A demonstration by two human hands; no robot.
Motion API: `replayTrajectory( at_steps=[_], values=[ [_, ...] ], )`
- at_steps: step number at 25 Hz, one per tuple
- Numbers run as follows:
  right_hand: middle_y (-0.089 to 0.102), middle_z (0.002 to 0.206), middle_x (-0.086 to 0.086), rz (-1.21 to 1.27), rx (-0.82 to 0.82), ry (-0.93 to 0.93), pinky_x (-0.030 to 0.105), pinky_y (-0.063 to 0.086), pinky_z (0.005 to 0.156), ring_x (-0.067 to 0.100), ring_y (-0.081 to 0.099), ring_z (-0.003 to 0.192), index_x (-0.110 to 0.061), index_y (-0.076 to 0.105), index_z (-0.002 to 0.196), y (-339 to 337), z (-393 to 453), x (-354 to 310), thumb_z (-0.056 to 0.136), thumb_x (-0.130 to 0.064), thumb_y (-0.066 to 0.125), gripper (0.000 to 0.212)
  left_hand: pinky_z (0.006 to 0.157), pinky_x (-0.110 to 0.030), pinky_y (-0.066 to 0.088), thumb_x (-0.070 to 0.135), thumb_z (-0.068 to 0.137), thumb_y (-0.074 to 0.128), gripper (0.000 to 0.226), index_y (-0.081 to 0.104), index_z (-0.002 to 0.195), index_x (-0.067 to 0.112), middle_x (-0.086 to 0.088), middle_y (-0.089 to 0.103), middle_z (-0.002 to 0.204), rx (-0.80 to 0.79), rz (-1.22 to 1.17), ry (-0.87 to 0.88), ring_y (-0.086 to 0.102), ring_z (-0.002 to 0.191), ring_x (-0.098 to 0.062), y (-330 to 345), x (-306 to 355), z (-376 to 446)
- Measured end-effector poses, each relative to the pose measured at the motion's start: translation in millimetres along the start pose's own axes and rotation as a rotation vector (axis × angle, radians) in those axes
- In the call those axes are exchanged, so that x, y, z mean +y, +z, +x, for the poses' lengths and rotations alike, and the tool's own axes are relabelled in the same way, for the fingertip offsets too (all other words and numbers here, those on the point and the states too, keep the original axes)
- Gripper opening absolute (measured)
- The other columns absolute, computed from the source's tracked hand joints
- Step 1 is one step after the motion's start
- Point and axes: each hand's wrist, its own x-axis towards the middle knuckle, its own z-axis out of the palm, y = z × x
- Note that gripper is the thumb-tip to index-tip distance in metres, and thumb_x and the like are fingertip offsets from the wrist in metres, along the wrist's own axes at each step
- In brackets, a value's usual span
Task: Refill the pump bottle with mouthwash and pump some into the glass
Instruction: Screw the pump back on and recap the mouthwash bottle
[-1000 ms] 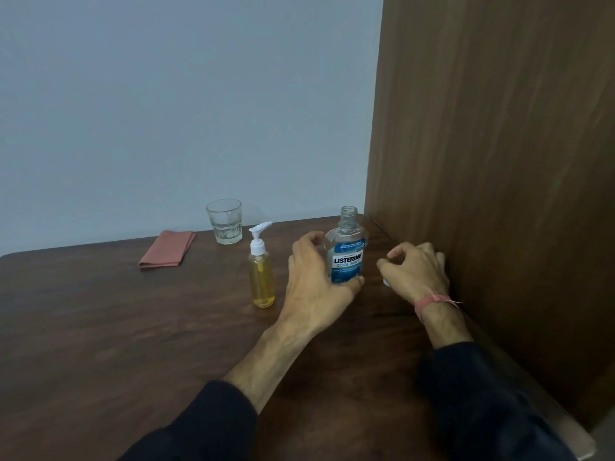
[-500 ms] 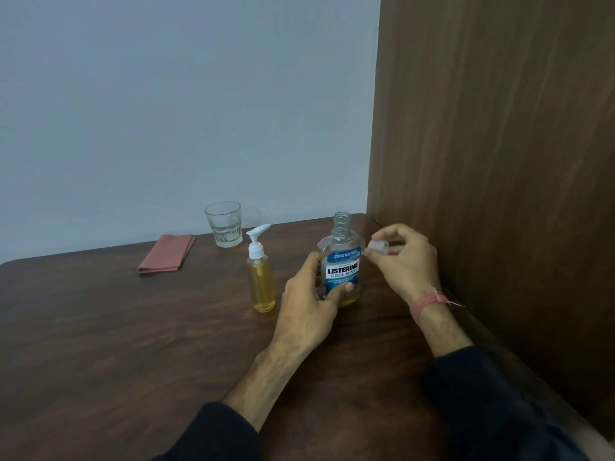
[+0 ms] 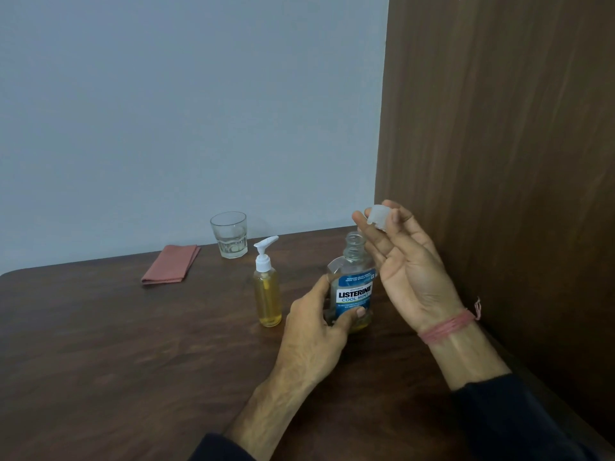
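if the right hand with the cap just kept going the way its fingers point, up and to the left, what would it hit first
Probably nothing on the table. The right hand holds the cap above the mouthwash bottle, fingers aimed up-left, over its open neck. That line passes above the glass toward the wall, though depth is unclear.

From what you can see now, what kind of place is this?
Probably a plain indoor room, perhaps in a home: a dark wooden table stands against a bare pale wall, with a wooden panel on the right. Nothing shows a sink.
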Motion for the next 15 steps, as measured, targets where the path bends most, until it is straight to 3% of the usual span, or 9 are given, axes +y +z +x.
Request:
replayTrajectory(
  at_steps=[5, 10, 15],
  values=[
    [0.075, 0.137, 0.013, -0.119, -0.026, -0.035, 0.03, 0.063, 0.092, 0.029, 0.073, 0.127, -0.019, 0.068, 0.123, 5.3, -0.9, 0.2, 0.094, -0.022, 0.071, 0.029, 0.109, -0.02, 0.059, 0.033, 0.102, 0.088, 0.054, 0.064, 0.15, 0.038, 0.023, 0.079, 0.137, -0.028, 0.039, 0.018, 0.072, 0.128, 0.007, -1.1, 0.0, 2.8],
    [0.076, 0.131, 0.011, -0.257, -0.075, -0.035, 0.027, 0.061, 0.095, 0.019, 0.073, 0.116, -0.017, 0.077, 0.121, 5.6, -2.0, 5.2, 0.092, -0.022, 0.075, 0.03, 0.111, -0.028, 0.062, 0.035, 0.102, 0.087, 0.05, 0.064, 0.147, 0.04, 0.022, 0.078, 0.137, -0.039, 0.027, -0.015, 0.072, 0.129, 0.005, -2.6, -0.4, 2.3],
    [0.076, 0.124, 0.0, -0.368, -0.116, -0.061, 0.023, 0.059, 0.092, 0.014, 0.071, 0.114, -0.025, 0.08, 0.117, 6.9, -2.4, 7.9, 0.079, -0.028, 0.087, 0.04, 0.113, -0.035, 0.063, 0.034, 0.102, 0.087, 0.056, 0.062, 0.153, 0.036, 0.018, 0.078, 0.141, -0.043, 0.024, -0.023, 0.072, 0.132, -0.001, -3.3, -1.1, 3.8]
  ],
)
